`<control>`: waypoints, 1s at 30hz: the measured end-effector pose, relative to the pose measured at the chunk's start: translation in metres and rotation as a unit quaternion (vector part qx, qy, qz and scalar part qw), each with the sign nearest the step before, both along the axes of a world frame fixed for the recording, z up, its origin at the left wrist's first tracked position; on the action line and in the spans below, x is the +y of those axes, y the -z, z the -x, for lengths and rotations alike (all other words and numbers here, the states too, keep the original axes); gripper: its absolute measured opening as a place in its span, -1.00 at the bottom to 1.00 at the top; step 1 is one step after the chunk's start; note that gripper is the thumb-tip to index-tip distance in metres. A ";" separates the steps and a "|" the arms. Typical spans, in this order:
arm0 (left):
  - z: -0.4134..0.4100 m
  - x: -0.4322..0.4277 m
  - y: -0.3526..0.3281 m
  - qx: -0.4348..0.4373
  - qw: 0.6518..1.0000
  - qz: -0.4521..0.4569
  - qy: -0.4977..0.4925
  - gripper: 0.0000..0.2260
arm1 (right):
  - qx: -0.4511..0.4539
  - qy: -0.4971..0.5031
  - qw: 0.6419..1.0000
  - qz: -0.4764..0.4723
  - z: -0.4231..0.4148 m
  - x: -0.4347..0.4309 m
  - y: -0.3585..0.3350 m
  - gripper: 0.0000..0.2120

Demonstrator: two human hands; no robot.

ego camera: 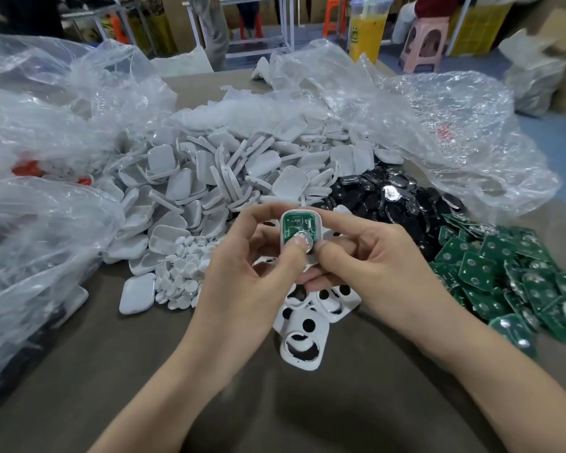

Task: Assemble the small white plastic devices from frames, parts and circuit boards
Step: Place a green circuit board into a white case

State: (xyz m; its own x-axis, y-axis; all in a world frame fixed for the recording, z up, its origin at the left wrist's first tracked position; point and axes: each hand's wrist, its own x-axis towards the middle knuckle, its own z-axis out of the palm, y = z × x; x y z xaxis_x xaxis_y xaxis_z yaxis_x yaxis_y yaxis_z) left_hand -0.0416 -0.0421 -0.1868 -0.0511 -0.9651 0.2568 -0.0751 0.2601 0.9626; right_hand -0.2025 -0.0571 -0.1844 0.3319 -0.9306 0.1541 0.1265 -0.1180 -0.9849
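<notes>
I hold a small white device frame [317, 223] above the table's middle, with a green circuit board [294, 227] seated in it and a silver round cell near its lower end. My left hand [245, 273] grips the frame from the left, thumb pressing on the cell. My right hand [370, 266] grips it from the right and underneath. Below my hands lie several white frames with round holes [303, 344]. A heap of green circuit boards [504, 282] lies to the right.
A big pile of white shells [209, 178] and small white round caps [183, 273] sits left of centre. Black shiny parts [389, 197] lie behind my right hand. Crumpled clear plastic bags [46, 197] crowd the left and far right. The brown tabletop [144, 371] shows near me.
</notes>
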 end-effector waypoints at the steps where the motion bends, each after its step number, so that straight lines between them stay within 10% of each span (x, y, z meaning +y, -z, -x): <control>1: 0.001 0.001 0.000 0.000 1.000 0.003 -0.001 -0.77 | 0.016 0.010 1.000 0.016 -0.001 0.001 0.000 -0.56; 20: -0.003 0.000 0.008 -0.081 0.995 0.047 0.022 -0.76 | 0.202 0.111 0.968 0.104 0.002 0.002 0.010 -0.80; 30: -0.004 -0.003 0.002 -0.003 0.999 0.023 0.027 -0.75 | 0.141 0.061 0.986 0.070 0.004 0.000 0.006 -0.70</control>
State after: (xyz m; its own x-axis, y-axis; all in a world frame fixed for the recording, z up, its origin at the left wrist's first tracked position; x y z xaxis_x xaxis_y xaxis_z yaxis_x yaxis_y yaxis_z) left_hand -0.0379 -0.0454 -0.1884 -0.1040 -0.9481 0.3004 -0.0665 0.3080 0.9491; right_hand -0.2061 -0.0572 -0.1902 0.2668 -0.9426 0.2007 -0.1741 -0.2520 -0.9520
